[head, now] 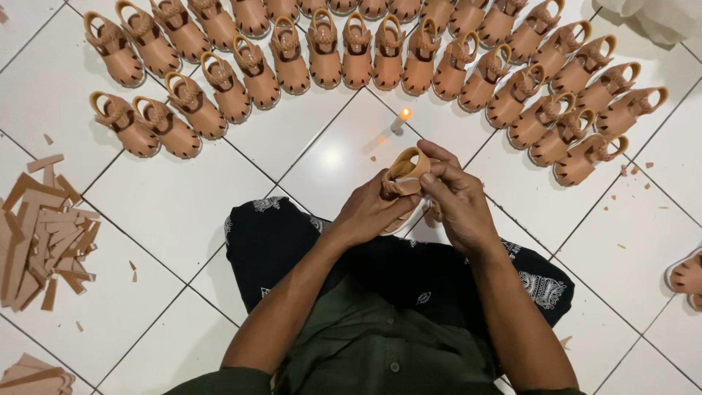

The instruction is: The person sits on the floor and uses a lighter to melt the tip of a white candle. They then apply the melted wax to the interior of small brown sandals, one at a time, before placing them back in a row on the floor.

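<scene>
Tan sandal [404,175] sits pinched between your left hand [373,212] and right hand [457,197] above your lap; the lit candle [399,119] burns just beyond, so leaning forward could scorch its strap

My view is evenly lit and sharp; glare [330,157] on the tile [175,205], candle flame [404,113] at twelve o'clock.

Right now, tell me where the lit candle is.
The candle stands on the white tile floor at centre of the head view, just beyond the sandal held in both hands, below the arc of finished sandals.
</scene>
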The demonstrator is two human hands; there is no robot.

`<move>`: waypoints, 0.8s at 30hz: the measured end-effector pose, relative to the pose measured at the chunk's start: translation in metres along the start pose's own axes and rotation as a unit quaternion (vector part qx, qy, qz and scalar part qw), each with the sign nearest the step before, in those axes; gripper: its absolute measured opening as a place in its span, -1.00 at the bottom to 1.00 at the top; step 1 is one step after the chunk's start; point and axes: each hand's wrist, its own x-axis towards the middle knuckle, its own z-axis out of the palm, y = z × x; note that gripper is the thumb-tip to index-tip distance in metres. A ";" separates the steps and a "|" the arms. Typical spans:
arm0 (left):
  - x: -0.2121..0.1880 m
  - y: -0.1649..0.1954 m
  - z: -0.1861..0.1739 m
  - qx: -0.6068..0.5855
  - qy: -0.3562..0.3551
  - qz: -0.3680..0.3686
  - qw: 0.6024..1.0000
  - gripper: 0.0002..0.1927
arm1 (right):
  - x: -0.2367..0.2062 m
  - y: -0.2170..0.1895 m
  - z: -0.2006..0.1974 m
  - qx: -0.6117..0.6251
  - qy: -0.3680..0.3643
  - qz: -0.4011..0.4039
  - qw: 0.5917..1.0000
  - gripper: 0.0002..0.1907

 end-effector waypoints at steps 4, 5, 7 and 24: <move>-0.002 -0.006 -0.001 -0.044 -0.019 0.024 0.999 -0.25 | -0.003 0.005 -0.005 0.079 -0.025 -0.010 0.997 -0.82; -0.003 -0.010 -0.002 -0.075 -0.035 0.059 0.995 -0.24 | -0.006 0.006 -0.007 0.116 -0.040 -0.004 0.992 -0.82; -0.010 -0.023 -0.013 -0.279 -0.196 0.057 0.938 -0.19 | -0.012 0.006 -0.014 0.188 -0.072 0.004 0.980 -0.82; -0.022 -0.012 0.028 -0.245 -0.061 0.158 0.955 -0.05 | -0.060 0.002 -0.019 -0.171 0.058 -0.061 0.982 -0.67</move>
